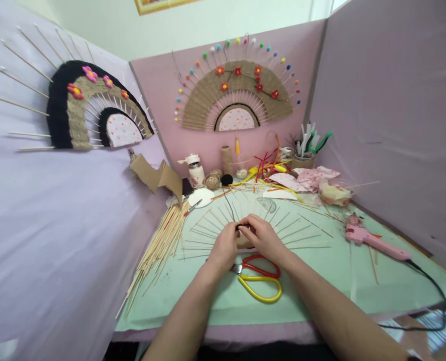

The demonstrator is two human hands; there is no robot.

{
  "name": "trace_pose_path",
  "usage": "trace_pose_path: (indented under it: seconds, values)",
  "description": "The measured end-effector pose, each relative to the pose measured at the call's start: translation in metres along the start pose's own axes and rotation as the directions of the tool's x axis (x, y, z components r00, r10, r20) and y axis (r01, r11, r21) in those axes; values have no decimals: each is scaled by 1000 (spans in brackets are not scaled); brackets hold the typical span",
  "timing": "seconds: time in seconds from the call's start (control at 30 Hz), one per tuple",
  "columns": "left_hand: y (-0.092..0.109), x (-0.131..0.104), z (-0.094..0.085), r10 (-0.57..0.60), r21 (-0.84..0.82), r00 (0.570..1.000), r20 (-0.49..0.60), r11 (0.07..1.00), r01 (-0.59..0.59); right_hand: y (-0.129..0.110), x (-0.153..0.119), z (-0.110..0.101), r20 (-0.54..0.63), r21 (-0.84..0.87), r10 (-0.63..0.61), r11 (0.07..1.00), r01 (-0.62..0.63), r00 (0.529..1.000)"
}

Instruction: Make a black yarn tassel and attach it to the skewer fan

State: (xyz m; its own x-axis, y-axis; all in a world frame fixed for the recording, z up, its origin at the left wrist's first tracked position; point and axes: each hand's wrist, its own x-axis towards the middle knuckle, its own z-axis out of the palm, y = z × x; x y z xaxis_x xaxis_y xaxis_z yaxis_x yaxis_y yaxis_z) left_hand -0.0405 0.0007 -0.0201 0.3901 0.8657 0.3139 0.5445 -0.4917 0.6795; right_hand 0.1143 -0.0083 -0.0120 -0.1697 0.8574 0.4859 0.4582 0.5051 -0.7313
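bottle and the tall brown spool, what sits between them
A ball of twine sits between the bottle and the spool, as the head view shows.

A tan-based stick fan (245, 242) lies open between the table's (313, 296) front and back edges, black yarn (228, 203) at its base.

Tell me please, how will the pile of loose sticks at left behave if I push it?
The pile of loose sticks would probably spread and slide apart, since no band shows around it. Each stick looks light and fairly stiff, being thin and straight; it might snap if bent hard.
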Motion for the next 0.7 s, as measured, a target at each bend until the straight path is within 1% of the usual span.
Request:
trace_pose_path:
  seconds: [0.07,0.13,0.23,0.33,0.5,0.7]
  values:
    - [1,0,0,9,79,1000,16,997,-10,1,0,1,-10,-5,9,1000,-9,1000]
    - [2,-1,-1,33,135,999,10,990,-34,1,0,2,-31,-5,31,1000,-31,999]
    - [3,-2,0,56,230,998,7,972,-56,1,1,2,-48,23,86,996,-85,995]
    - [5,-2,0,66,308,998,18,949,-68,0,2,2,-39,71,149,987,-146,988]
    - [7,0,-2,77,347,997,-3,935,-71,2,3,2,-6,166,212,964,-208,977]
    - [3,0,-5,104,378,994,-22,922,-88,2,3,2,4,199,245,950,-241,970]
